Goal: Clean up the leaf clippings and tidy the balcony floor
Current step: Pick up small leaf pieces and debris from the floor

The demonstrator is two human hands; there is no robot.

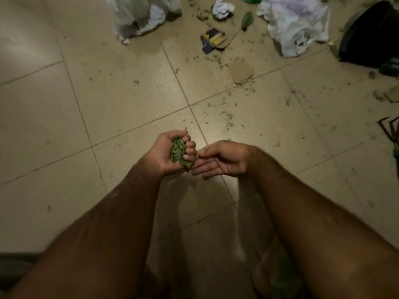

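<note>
Above the near tiles, left hand (172,152): cupped palm-up, fingers curled round a clump of small green leaf clippings (178,153).
Right hand (222,160): just right of the left, fingers loosely stretched, holding nothing; its fingertips reach the left knuckles, touching or not I cannot tell.
Beige tiled floor (86,104): loose green scraps (226,115) strewn far and right.
Far side: crumpled white paper ball (222,8), torn brown cardboard piece (240,71), white plastic bag (295,29).
Far right: black round pot (371,35).

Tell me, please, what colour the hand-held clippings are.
The clippings are green, shown best in the head view.
</note>
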